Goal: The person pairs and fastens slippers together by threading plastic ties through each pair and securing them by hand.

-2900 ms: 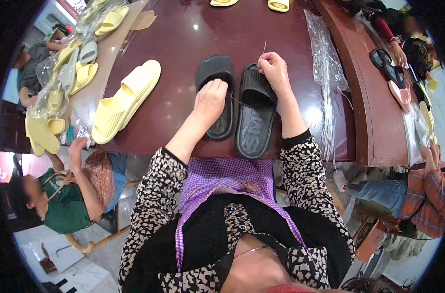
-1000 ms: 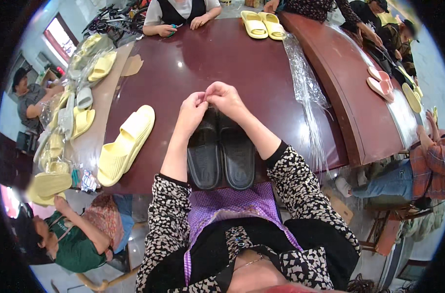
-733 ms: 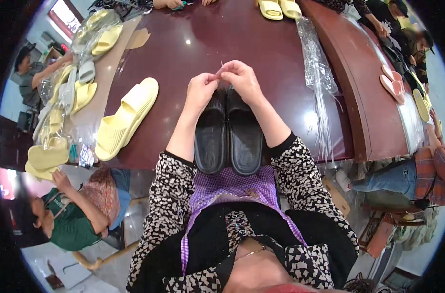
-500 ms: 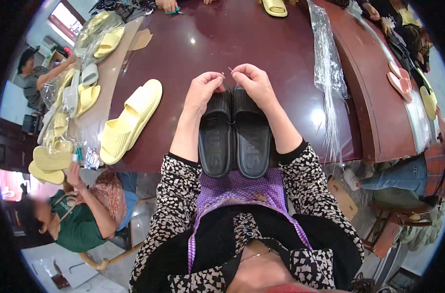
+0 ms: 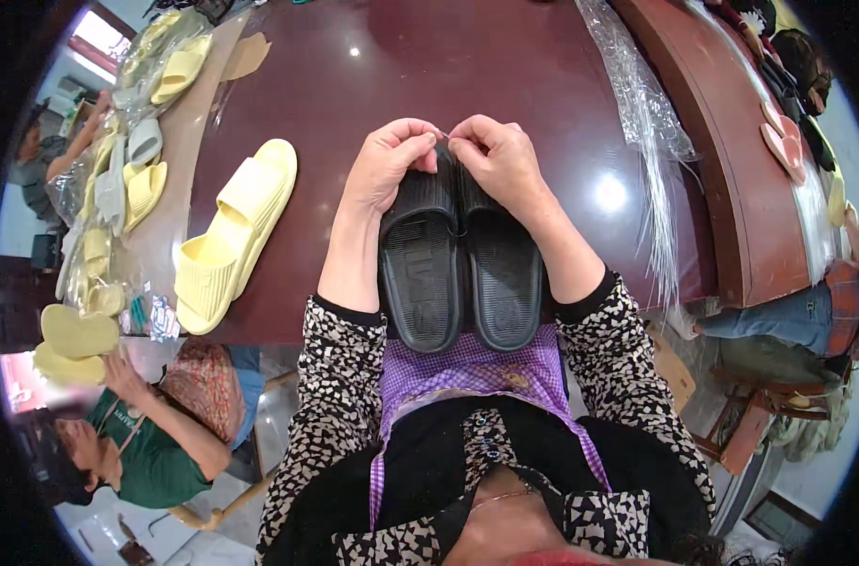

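the pair of black slippers [image 5: 422,283] lies at the middle of the near edge of the dark red table [image 5: 325,104], side by side, with the straps toward the far edge and the heels toward the purple checked apron [image 5: 491,387]. the left hand [image 5: 389,165] and the right hand [image 5: 498,162] meet above the toe ends. each thumb presses against its index finger, and between the two sets of fingertips there seems to be a thin pale strand [image 5: 443,134] (it is very small, so i cannot tell which hand has which end). the other fingers are curled, not clenched.

about progress, i judge the work is in the middle: the slippers are already matched and face the same way, but no closed fastening can be seen at the fingertips, so this part looks left. whether the yellow slippers [image 5: 255,203], by the table's near left corner, are fastened, i cannot tell. a bundle of loose pale strands [image 5: 658,208] lies toward the near right corner.

about writing: moulded letters show in the footbed of the left black slipper, and small pale lettering is on the green shirt [image 5: 160,443] of a co-worker. no clear label is visible on the yellow slippers.
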Tool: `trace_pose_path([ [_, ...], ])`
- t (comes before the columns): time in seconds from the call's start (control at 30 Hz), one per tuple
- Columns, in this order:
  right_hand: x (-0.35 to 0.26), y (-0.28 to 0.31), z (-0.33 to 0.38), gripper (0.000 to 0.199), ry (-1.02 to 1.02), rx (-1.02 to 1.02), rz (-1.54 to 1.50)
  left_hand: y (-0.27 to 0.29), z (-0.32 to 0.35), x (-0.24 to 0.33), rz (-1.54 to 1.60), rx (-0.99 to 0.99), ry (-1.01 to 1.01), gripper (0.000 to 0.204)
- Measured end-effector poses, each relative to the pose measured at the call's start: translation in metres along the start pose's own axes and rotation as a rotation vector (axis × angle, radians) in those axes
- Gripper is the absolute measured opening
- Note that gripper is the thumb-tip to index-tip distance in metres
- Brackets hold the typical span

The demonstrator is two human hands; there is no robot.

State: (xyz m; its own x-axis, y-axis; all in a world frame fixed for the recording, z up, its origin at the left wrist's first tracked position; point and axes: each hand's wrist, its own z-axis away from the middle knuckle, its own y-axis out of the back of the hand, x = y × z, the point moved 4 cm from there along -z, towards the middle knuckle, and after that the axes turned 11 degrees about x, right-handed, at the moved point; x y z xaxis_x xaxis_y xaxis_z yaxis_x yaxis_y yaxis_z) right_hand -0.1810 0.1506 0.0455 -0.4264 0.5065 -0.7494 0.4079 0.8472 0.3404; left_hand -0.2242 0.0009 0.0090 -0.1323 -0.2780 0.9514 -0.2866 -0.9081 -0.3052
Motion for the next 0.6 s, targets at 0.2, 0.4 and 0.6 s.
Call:
trace_pose_path([
  [0.2,-0.0031,-0.0016,-0.0001,0.008,0.018,0.010,-0.010,0.0039,0.0003,-0.0004,-0.004,-0.003,0.007,0.010],
  [0.4,0.0008,-0.0018,0.0009,0.008,0.024,0.011,-0.019,0.0034,0.0000,-0.0004,-0.017,-0.005,-0.012,0.011],
  [0.6,0.0001,0.0000,0.0017,0.007,0.052,0.009,0.019,0.0001,0.0010,-0.0012,-0.047,-0.006,-0.013,0.011],
])
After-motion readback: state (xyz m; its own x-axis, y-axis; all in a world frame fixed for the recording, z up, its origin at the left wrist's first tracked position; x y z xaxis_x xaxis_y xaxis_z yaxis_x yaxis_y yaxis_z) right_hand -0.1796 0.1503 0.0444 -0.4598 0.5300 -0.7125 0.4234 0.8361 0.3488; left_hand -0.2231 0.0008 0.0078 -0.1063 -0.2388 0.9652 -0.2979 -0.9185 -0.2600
